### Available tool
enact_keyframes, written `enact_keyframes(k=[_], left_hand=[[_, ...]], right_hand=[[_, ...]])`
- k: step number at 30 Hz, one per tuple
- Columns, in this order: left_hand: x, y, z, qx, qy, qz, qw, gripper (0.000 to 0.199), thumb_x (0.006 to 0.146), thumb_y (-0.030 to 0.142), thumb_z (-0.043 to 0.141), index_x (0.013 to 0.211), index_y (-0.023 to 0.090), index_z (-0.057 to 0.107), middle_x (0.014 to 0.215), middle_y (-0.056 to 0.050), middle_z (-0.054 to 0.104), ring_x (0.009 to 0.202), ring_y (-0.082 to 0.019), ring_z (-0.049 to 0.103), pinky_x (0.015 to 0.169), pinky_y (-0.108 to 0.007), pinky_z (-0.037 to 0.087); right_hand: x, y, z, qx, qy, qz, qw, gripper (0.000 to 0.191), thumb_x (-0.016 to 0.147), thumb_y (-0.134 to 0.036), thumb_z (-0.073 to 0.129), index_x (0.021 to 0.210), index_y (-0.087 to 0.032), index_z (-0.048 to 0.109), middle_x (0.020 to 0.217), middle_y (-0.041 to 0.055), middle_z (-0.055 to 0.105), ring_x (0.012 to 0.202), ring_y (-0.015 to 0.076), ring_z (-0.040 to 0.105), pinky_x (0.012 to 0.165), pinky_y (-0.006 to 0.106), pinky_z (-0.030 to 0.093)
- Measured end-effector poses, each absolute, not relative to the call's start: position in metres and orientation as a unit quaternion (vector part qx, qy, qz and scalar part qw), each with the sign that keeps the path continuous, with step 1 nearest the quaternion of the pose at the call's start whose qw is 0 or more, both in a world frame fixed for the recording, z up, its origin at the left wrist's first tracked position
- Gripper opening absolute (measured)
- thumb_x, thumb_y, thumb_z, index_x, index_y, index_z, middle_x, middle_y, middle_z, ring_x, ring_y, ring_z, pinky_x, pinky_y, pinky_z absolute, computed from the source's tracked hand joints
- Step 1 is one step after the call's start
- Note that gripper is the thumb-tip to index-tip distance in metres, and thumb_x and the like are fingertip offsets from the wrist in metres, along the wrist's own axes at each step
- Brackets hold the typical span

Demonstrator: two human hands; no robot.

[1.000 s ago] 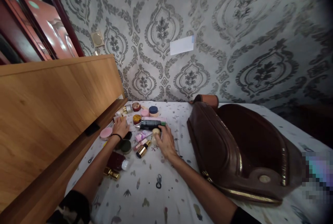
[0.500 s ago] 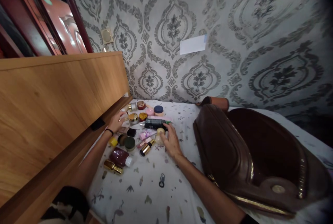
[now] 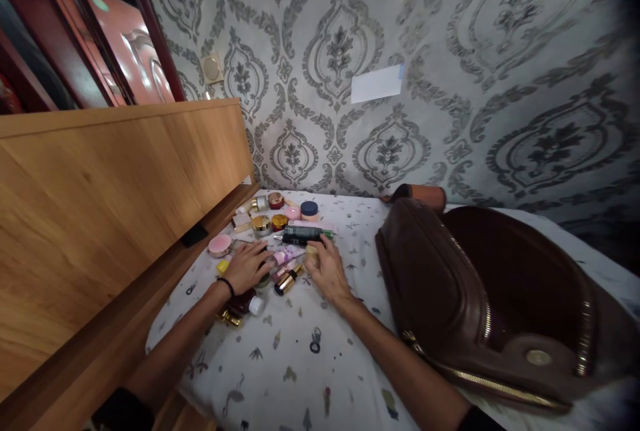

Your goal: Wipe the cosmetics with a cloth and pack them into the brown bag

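With left hand (image 3: 249, 266) spread over cosmetics (image 3: 302, 236), curling right hand (image 3: 326, 267) at a pale container (image 3: 311, 251), impossible to tell whether pinching. Looks partly grouped on the printed sheet (image 3: 273, 387) beside the brown leather bag (image 3: 430, 277), with a black-and-gold bottle (image 3: 289, 280) left askew.

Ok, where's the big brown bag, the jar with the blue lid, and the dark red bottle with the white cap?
Brown bag (image 3: 457, 297): head view, on its outer side.
Blue-lidded jar (image 3: 309, 208): head view, on its lid.
Red bottle (image 3: 256, 305): head view, on its white cap.

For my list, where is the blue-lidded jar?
Head view: the blue-lidded jar is just left of centre, right of the pink jar, beyond the dark tube.
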State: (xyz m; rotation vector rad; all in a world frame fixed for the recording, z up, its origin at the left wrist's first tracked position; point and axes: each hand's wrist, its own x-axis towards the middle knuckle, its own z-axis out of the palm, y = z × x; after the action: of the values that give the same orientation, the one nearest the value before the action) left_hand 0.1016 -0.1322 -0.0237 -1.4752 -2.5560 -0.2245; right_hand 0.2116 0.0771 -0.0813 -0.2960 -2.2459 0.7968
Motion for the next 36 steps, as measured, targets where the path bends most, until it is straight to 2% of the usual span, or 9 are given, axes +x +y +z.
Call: enact_keyframes(k=[6,11,16,21,25,28,32,34,36], left_hand=[[0.093,-0.133,-0.023,-0.513,-0.852,-0.077,0.069,0.045,0.100,0.043,0.032,0.119,0.025,0.068,0.145,-0.007,0.052,0.137,-0.027,0.044,0.109,-0.047,0.035],[0.094,-0.137,-0.020,-0.538,-0.837,-0.084,0.059,0.038,0.099,0.041,0.037,0.111,0.029,0.072,0.143,-0.003,0.055,0.137,-0.027,0.043,0.109,-0.048,0.033],[0.097,-0.128,-0.010,-0.556,-0.822,-0.107,0.063,0.029,0.096,0.037,0.046,0.100,0.026,0.073,0.123,-0.004,0.069,0.123,-0.024,0.055,0.103,-0.042,0.040],[0.087,-0.102,0.005,-0.543,-0.825,-0.132,0.082,0.027,0.094,0.026,0.044,0.102,0.021,0.069,0.107,-0.007,0.072,0.104,-0.022,0.062,0.094,-0.035,0.046],[0.090,-0.086,0.008,-0.527,-0.836,-0.126,0.079,0.028,0.094,0.025,0.043,0.110,0.018,0.066,0.112,-0.009,0.070,0.106,-0.021,0.062,0.095,-0.035,0.048],[0.112,-0.086,-0.003,-0.533,-0.836,-0.109,0.062,0.031,0.094,0.030,0.048,0.119,0.020,0.062,0.124,-0.011,0.065,0.118,-0.024,0.058,0.101,-0.040,0.045],[0.151,-0.092,-0.020,-0.551,-0.830,-0.059,0.061,0.042,0.090,0.034,0.057,0.131,0.027,0.054,0.145,-0.011,0.051,0.136,-0.033,0.041,0.109,-0.061,0.029],[0.165,-0.095,-0.022,-0.563,-0.823,-0.035,0.063,0.044,0.091,0.032,0.055,0.135,0.028,0.050,0.145,-0.009,0.051,0.141,-0.034,0.035,0.110,-0.064,0.026],[0.173,-0.097,-0.021,-0.581,-0.812,-0.031,0.054,0.040,0.093,0.028,0.050,0.133,0.029,0.050,0.136,-0.008,0.059,0.141,-0.031,0.035,0.111,-0.062,0.027]], right_hand=[[0.215,0.071,-0.077,-0.090,-0.915,0.251,0.305,0.033,0.080,-0.026,0.055,0.108,-0.017,0.071,0.138,0.0153,0.052,0.135,0.0344,0.037,0.109,0.051,0.031],[0.218,0.068,-0.074,-0.105,-0.922,0.246,0.279,0.031,0.079,-0.022,0.054,0.105,-0.019,0.072,0.140,0.0133,0.052,0.134,0.0319,0.038,0.109,0.049,0.030],[0.220,0.068,-0.068,-0.127,-0.923,0.245,0.270,0.029,0.077,-0.018,0.054,0.099,-0.019,0.073,0.139,0.0129,0.054,0.133,0.0306,0.040,0.108,0.048,0.029],[0.221,0.068,-0.067,-0.126,-0.923,0.239,0.276,0.029,0.078,-0.017,0.053,0.099,-0.020,0.073,0.137,0.0123,0.056,0.133,0.0291,0.041,0.108,0.048,0.029],[0.219,0.069,-0.072,-0.133,-0.921,0.226,0.288,0.029,0.081,-0.017,0.051,0.102,-0.019,0.072,0.137,0.0134,0.056,0.133,0.0301,0.041,0.107,0.050,0.030],[0.216,0.070,-0.078,-0.140,-0.913,0.220,0.313,0.030,0.085,-0.019,0.049,0.106,-0.019,0.070,0.138,0.0142,0.053,0.132,0.0303,0.041,0.106,0.049,0.032],[0.212,0.073,-0.083,-0.144,-0.887,0.248,0.363,0.032,0.089,-0.022,0.044,0.112,-0.018,0.066,0.131,0.0154,0.055,0.128,0.0301,0.043,0.105,0.048,0.035],[0.211,0.075,-0.084,-0.148,-0.878,0.263,0.373,0.034,0.090,-0.023,0.041,0.114,-0.016,0.064,0.128,0.0162,0.056,0.125,0.0295,0.046,0.104,0.047,0.037],[0.211,0.076,-0.084,-0.154,-0.874,0.270,0.374,0.035,0.092,-0.025,0.039,0.114,-0.015,0.064,0.127,0.0162,0.056,0.123,0.0287,0.048,0.104,0.045,0.038]])
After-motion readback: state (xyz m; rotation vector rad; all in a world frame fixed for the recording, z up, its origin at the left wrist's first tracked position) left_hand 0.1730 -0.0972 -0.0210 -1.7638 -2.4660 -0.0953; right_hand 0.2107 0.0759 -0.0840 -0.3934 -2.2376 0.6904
